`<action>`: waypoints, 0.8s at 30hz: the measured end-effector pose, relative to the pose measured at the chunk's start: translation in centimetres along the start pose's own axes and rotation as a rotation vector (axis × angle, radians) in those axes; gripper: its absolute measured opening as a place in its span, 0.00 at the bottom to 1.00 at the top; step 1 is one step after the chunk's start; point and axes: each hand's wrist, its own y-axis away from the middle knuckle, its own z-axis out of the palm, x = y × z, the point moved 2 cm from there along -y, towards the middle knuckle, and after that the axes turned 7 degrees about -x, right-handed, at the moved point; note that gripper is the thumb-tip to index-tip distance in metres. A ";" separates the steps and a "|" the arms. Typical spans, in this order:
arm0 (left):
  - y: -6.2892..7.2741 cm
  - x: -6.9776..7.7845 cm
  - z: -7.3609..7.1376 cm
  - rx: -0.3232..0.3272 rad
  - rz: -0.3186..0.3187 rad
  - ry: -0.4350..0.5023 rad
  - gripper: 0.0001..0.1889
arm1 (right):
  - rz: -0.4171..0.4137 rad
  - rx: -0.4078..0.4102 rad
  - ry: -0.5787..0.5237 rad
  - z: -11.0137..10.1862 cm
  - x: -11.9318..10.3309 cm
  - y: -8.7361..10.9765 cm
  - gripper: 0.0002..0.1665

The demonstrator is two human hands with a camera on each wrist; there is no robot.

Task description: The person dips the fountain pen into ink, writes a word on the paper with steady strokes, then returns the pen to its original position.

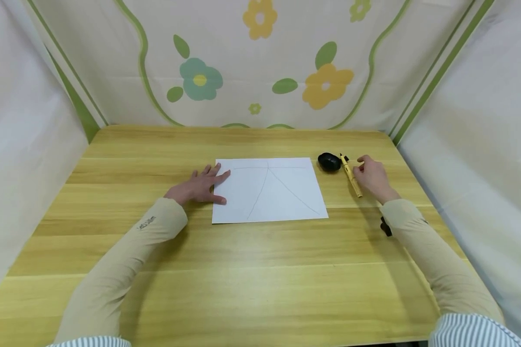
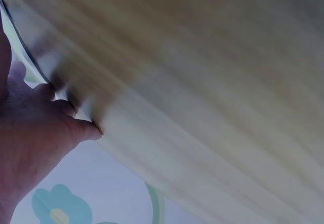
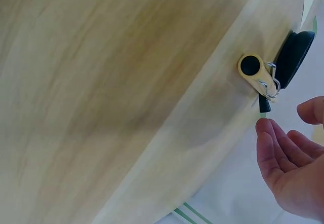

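A white sheet of paper (image 1: 282, 193) lies mid-table, bearing a thin near-horizontal line and two lines that spread downward from it. My left hand (image 1: 201, 185) rests with spread fingers over the paper's left edge; the left wrist view shows the same hand (image 2: 38, 125) from the side, without the paper. A yellow pen (image 1: 351, 179) with a metal clip lies to the right of the paper. Close beside it is my right hand (image 1: 371, 178), fingers loosely bent. In the right wrist view, a gap separates those fingertips (image 3: 266, 133) from the pen (image 3: 258, 74).
A rounded black object (image 1: 329, 162), like a computer mouse, sits just left of the pen. The wooden table (image 1: 260, 270) ends at a flowered cloth (image 1: 243, 62) at the back, with white cloth at both sides. A small black piece (image 1: 386, 226) shows beneath the right wrist.
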 end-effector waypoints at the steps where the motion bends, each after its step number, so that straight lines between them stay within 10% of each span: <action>1: 0.0 -0.1 0.0 0.003 -0.002 0.011 0.47 | -0.003 0.000 -0.003 0.0 -0.1 -0.1 0.25; 9: -0.7 0.0 -3.1 0.065 -0.098 0.069 0.41 | -0.037 -0.139 0.074 -1.5 -3.1 -2.2 0.39; 16: -1.5 3.0 -10.4 0.100 -0.225 0.016 0.43 | -0.140 -0.306 0.145 -2.1 -10.2 -5.7 0.47; 24: -2.4 5.3 -13.6 0.129 -0.268 0.012 0.42 | -0.251 -0.360 0.190 -1.4 -17.8 -6.7 0.49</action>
